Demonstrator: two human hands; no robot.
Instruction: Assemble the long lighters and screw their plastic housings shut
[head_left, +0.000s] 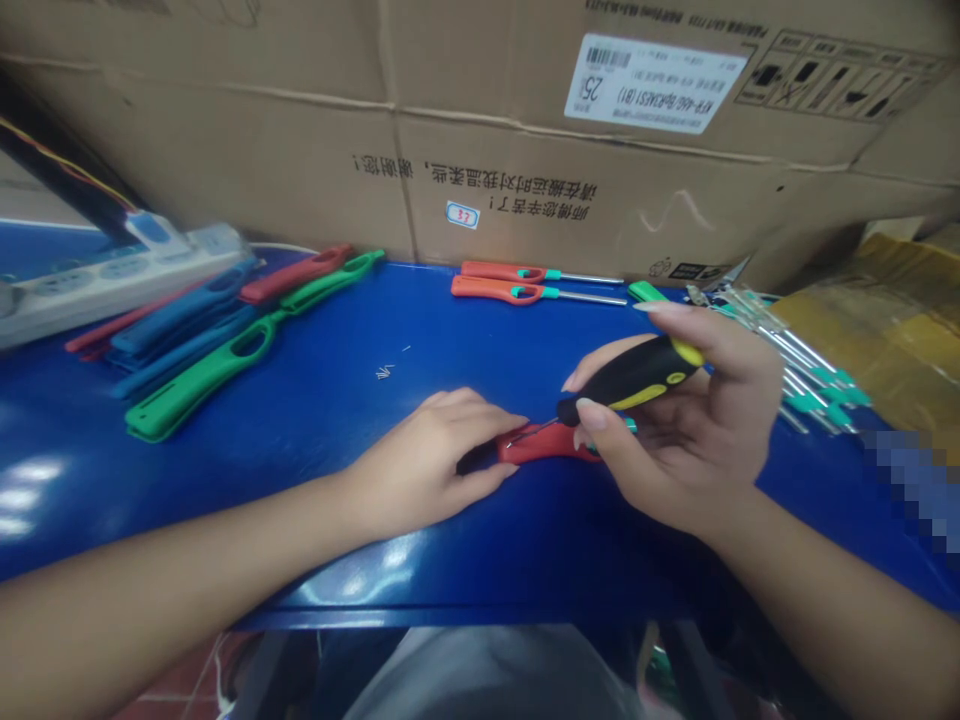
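A red lighter [551, 443] lies on the blue table in front of me. My left hand [442, 455] pinches its left end between thumb and fingers. In my right hand [697, 430] is a screwdriver [626, 380] with a black and yellow handle. It is held at a slant, and its thin shaft points down-left to the upper face of the lighter near my left fingers. My right hand partly covers the lighter's right end, where a bit of teal shows. Several small screws [384, 372] lie in a loose pile beyond my left hand.
Two red-orange lighters [499, 290] with metal tubes lie at the back. Green, blue and red handle shells [202, 385] lie left, beside a white power strip [120, 280]. Metal tubes with teal ends [814, 375] are heaped right. A large carton [300, 130] stands behind the table [315, 590].
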